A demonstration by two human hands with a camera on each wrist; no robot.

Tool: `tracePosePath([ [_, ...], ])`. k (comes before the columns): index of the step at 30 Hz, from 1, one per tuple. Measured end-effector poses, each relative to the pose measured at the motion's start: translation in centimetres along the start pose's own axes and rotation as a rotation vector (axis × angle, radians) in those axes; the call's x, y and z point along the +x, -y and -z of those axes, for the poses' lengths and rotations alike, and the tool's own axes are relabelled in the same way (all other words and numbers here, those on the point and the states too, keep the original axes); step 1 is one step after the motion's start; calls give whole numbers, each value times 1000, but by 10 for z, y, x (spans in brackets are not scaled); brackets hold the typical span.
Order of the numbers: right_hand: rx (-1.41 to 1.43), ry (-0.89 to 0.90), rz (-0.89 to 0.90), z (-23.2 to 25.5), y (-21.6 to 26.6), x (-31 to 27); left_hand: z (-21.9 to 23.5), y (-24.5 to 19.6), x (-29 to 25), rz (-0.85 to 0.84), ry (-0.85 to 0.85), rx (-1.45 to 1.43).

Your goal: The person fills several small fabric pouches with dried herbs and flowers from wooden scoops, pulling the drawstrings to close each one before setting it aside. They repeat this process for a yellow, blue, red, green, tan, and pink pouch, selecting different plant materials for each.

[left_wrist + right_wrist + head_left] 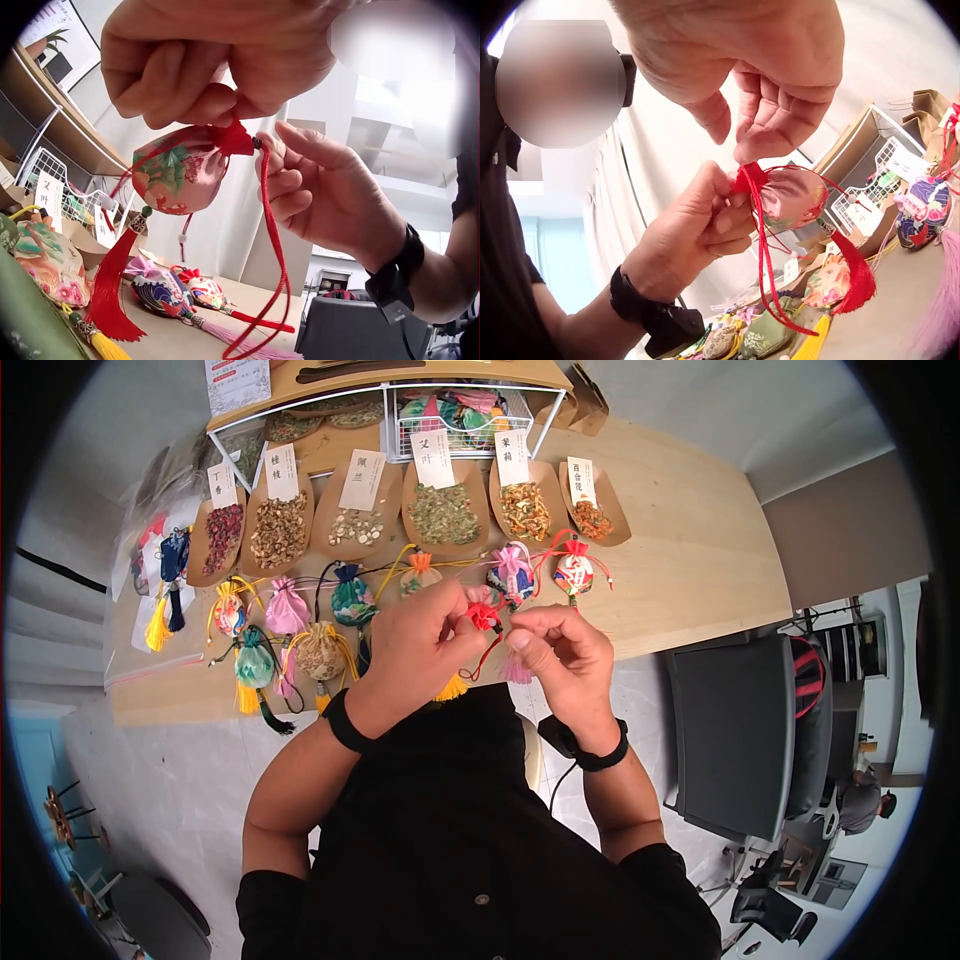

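My left hand (425, 645) pinches the gathered red neck of a pink floral sachet (176, 176), holding it above the table's front edge. A red tassel (116, 289) hangs from the sachet's end. From a small dark bead (257, 142) at the neck, a red drawstring cord (767, 262) droops in a long loop. My right hand (575, 660) is just beside the bead, its fingertips right at the cord; the thumb stands apart from the fingers in the right wrist view. In the head view my left hand hides most of the sachet.
Several finished sachets lie along the front, among them a blue patterned one (512, 575) and a pink one (288, 610). Behind them, labelled paper trays of dried herbs (445, 515) form a row before a white wire rack (465, 425). A dark chair (735, 740) stands at right.
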State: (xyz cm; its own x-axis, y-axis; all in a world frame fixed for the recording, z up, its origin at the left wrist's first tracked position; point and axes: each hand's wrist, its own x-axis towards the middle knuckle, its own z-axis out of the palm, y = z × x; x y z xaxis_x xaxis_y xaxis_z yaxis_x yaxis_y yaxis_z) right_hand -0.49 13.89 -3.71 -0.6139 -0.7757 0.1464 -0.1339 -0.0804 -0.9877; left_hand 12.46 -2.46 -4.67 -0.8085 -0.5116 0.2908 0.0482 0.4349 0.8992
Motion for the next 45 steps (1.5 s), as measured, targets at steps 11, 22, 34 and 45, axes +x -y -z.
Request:
tracePosePath([
  [11, -120, 155, -190, -2, 4, 6, -12, 3, -8, -246, -44, 164],
  [22, -455, -387, 28, 40, -5, 12, 19, -6, -19, -33, 26, 174],
  [34, -122, 122, -154, -1, 12, 4, 3, -8, -16, 78, 12, -105],
  [45, -387, 131, -58, -16, 16, 6, -19, -5, -12, 226, -68, -317],
])
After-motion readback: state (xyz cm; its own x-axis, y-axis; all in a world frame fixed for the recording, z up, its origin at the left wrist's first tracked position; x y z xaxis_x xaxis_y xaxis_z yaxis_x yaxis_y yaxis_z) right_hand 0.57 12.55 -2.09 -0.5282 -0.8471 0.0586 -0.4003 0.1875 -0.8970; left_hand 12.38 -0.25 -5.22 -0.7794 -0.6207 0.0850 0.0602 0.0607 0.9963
